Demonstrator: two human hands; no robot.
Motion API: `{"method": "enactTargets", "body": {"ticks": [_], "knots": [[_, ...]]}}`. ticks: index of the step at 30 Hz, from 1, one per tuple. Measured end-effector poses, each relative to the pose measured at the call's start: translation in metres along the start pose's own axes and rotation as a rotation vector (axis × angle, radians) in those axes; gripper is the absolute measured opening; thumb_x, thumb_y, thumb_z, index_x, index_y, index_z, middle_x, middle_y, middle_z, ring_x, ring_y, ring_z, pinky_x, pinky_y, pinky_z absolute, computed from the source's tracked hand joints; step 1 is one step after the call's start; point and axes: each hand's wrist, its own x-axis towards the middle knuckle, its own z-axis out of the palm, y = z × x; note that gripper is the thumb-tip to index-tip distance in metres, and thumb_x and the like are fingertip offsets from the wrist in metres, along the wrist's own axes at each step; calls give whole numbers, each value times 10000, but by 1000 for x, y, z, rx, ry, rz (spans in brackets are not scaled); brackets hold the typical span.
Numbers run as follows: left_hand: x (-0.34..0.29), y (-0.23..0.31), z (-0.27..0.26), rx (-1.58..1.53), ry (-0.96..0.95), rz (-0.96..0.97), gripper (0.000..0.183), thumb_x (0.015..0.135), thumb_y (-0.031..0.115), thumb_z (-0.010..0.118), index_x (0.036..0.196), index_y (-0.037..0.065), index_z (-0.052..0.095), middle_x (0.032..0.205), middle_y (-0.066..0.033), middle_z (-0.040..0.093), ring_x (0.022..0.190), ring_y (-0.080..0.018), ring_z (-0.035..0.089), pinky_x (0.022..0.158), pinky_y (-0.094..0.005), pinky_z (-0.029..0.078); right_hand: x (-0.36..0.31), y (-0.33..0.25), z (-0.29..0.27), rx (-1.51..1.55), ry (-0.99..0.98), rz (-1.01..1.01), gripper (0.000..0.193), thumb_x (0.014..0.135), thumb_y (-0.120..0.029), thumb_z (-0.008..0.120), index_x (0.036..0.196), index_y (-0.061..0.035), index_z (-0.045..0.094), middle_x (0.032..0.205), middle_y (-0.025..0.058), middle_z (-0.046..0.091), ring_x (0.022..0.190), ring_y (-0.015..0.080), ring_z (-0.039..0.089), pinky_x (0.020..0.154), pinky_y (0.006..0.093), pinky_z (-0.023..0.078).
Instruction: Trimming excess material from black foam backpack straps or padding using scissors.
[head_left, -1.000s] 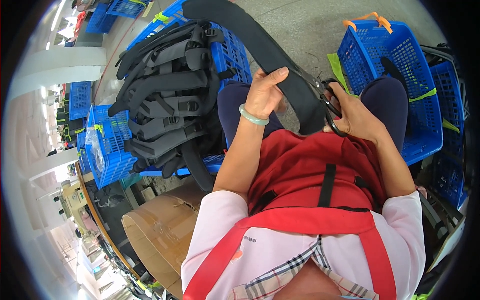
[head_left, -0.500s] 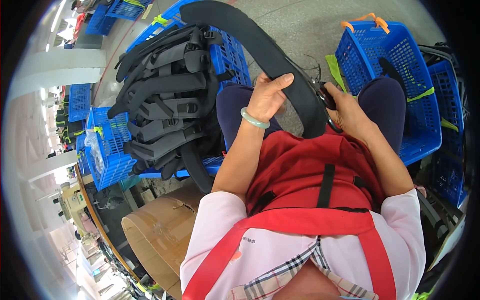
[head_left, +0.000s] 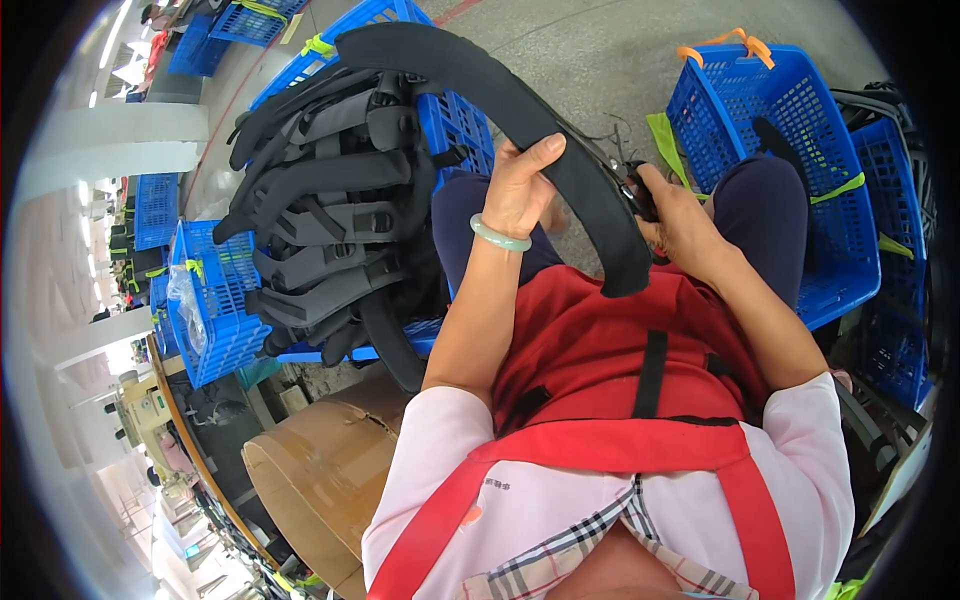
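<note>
Straps (head_left: 345, 170) heaped on crate (head_left: 455, 125) | basket (head_left: 698, 115) right | left fingers (head_left: 546, 150) pinch black strap (head_left: 518, 105) | right fingers (head_left: 654, 184) hold scissors (head_left: 641, 203)

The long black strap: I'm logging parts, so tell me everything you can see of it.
The strap is long, broad and black, apparently padded fabric, its near end rounded. It curves from the upper left down in front of the red apron. The left hand has it in its grip, thumb on top. Scissors in the right hand lie at its right edge, contact unclear.
</note>
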Motion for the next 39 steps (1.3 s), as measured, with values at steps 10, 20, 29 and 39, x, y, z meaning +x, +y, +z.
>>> {"method": "enactTargets", "body": {"ticks": [10,20,29,39], "knots": [[-5,-2,3,25,-29,4,133,823,-33,676,925,52,683,913,-47,685,837,-159,653,790,-321,531,2,-13,-12,-15,-16,-19,330,811,-124,666,1046,6,473,804,286,594,837,462,581,689,467,442],[6,16,0,-40,-18,-50,154,836,-18,659,975,46,675,942,-58,690,837,-163,660,803,-301,530,-1,-6,-17,47,-45,75,267,821,-68,646,1047,-15,513,763,254,584,718,404,585,637,407,451],[3,7,-4,209,35,154,145,801,-18,711,926,49,685,889,-25,684,804,-110,637,751,-253,499,10,3,-53,30,-270,-34,400,843,-268,707,1074,-5,512,787,107,596,671,138,498,590,288,415],[-2,-2,2,142,40,86,154,802,-17,712,940,46,685,899,-25,685,808,-107,636,757,-260,500,5,-1,-1,218,-28,51,525,804,-381,731,1062,28,524,800,205,591,733,301,590,681,379,459]]}}
